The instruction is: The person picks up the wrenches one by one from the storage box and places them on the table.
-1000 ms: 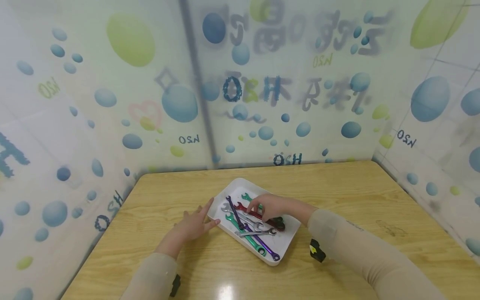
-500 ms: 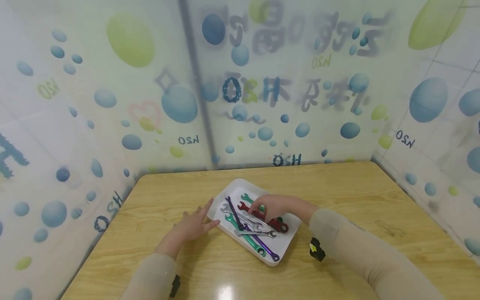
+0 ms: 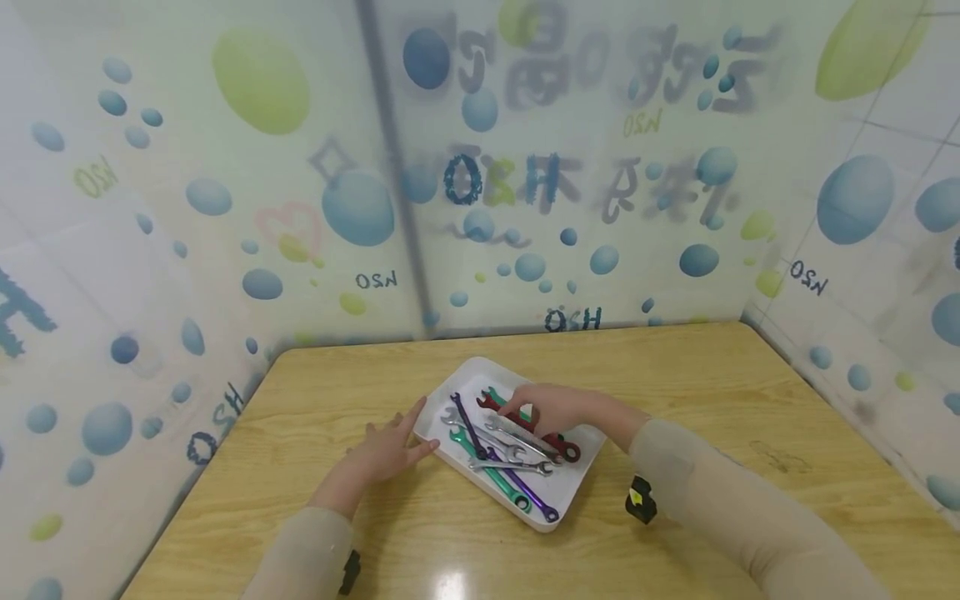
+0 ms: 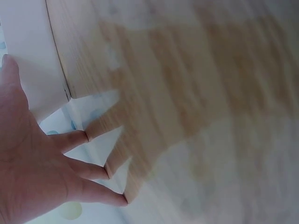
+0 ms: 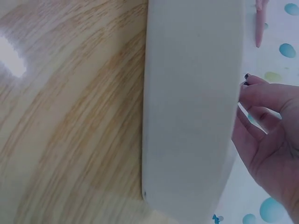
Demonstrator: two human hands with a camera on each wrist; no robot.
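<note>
A white tray [image 3: 588, 467] with several combination wrenches stands on the table. My right hand [image 3: 558, 407] reaches into it, thumb and fingers curled round the middle of a red wrench [image 3: 572, 451]. Close on its near side lies a silver wrench [image 3: 517, 433]. Behind the red one, a green wrench [image 3: 491, 393] is partly hidden. My left hand [image 3: 382, 451] is spread at the tray's left corner; the left wrist view shows its straight fingertips on the tabletop and the thumb at the tray wall [image 4: 35, 56]. In the right wrist view the tray wall [image 5: 191, 112] hides the right fingertips.
Nearer in the tray lie a dark purple wrench [image 3: 468, 425], a green wrench [image 3: 502, 483], a violet wrench [image 3: 531, 492] and a silver wrench [image 3: 517, 467] across them. The wooden table [image 3: 675, 367] meets a patterned curtain-like wall [image 3: 480, 283] at the back and sides.
The red wrench has shifted toward the tray's far side with my right hand, uncovering more of the silver wrench beside it. My left hand has stayed in place.
</note>
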